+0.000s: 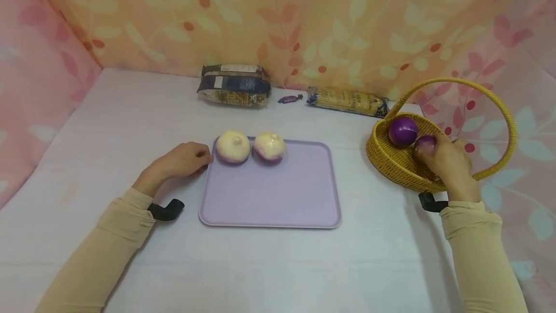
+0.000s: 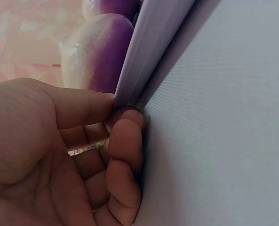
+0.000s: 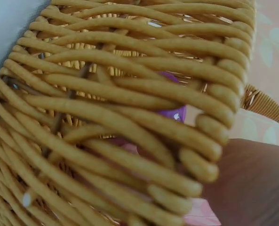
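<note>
My left hand (image 1: pixel 187 159) is at the left edge of a lilac tray (image 1: pixel 269 192). In the left wrist view its thumb presses the tray rim (image 2: pixel 144 52) while the fingers curl beneath. Two white-and-purple turnips (image 1: pixel 233 147) sit side by side at the tray's back left. Over at the right, my right hand (image 1: pixel 449 161) reaches into a yellow woven basket (image 1: pixel 393 168) and grips a round purple vegetable (image 1: pixel 424 145), partly covered by the fingers. A second, glossy purple vegetable (image 1: pixel 403 132) lies beside it. Basket weave (image 3: pixel 111 84) hides most of the right hand in the right wrist view.
The basket's tall handle (image 1: pixel 506 110) arches up around the right wrist. Along the back lie a dark packet (image 1: pixel 234 85), a small purple-wrapped candy (image 1: pixel 289 99) and a long yellow packet of noodles (image 1: pixel 347 101). Patterned curtains (image 1: pixel 304 23) border the white table.
</note>
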### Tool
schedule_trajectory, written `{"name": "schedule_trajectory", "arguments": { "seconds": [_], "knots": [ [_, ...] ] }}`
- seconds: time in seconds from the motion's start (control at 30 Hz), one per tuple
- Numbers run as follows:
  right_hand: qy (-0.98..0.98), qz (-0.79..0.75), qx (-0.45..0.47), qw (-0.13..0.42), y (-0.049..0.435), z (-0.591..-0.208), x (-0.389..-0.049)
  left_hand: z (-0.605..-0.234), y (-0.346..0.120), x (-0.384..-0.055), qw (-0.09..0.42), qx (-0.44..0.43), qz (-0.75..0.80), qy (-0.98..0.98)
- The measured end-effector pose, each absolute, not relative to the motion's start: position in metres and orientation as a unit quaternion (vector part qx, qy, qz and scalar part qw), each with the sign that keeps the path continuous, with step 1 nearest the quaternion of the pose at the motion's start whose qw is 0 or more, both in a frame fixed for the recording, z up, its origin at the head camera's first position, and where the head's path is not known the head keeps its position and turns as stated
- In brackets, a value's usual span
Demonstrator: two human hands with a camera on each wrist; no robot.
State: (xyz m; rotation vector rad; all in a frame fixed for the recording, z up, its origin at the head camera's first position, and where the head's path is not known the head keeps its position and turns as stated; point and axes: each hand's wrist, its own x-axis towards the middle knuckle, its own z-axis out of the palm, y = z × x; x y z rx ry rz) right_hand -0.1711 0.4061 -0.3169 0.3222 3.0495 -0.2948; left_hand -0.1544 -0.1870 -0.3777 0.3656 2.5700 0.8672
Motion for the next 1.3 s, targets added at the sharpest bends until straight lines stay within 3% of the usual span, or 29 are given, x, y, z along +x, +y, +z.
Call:
{"name": "schedule_trajectory", "arguments": {
  "seconds": [0.33, 0.67, 0.9, 1.3],
  "knots": [
    [0.988, -0.076, 0.128, 0.047, 0.409, -0.317, -0.169, -0.38, -0.187, -0.155, 0.194, 0.139, 0.308, 0.921],
    [0.982, -0.133, 0.071, -0.115, 0.361, -0.294, -0.151, -0.378, -0.186, -0.156, 0.193, 0.139, 0.301, 0.923],
    [0.971, -0.171, -0.06, -0.156, 0.287, -0.283, -0.151, -0.378, -0.189, -0.155, 0.199, 0.132, 0.305, 0.922],
    [0.939, -0.115, -0.29, -0.146, 0.211, -0.337, -0.172, -0.379, -0.188, -0.155, 0.205, 0.13, 0.31, 0.919]
  ]
}}
